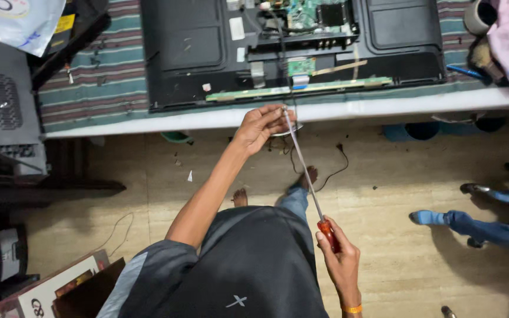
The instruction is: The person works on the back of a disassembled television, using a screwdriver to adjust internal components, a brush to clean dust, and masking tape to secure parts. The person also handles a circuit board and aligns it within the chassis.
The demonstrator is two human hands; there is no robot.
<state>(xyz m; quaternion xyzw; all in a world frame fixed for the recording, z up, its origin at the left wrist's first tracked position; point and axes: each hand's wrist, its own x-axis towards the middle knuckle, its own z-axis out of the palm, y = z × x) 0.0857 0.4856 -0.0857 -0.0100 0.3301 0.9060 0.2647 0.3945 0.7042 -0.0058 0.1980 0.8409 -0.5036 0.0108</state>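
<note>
- Red plastic forms the handle of a long screwdriver (pixel 310 176), which is gripped by the right hand (pixel 338 253), fingers closed around the handle, low in the view beside the person's dark shirt.
- The thin metal shaft is angled up and to the left, with its tip reaching the left hand (pixel 261 125).
- The left hand is held out at arm's length, just below the bench (pixel 384 108) edge, fingers pinched together on the tip of the shaft.
- An opened flat-panel television (pixel 293 50) is laid face down on the bench, on a green striped cloth (pixel 98 88); its back cover is off at the centre.
- A green circuit board (pixel 316 12) is exposed at the upper middle of the television, and a narrow green strip board (pixel 298 89) is seen along its lower edge, directly above the left hand.
- A black cable (pixel 331 171) is lying on the tiled floor (pixel 396 194) beneath the bench edge.
- An orange band (pixel 352 308) is worn at the right wrist.
- Another person's legs in blue trousers (pixel 490 227) are visible at the right.
</note>
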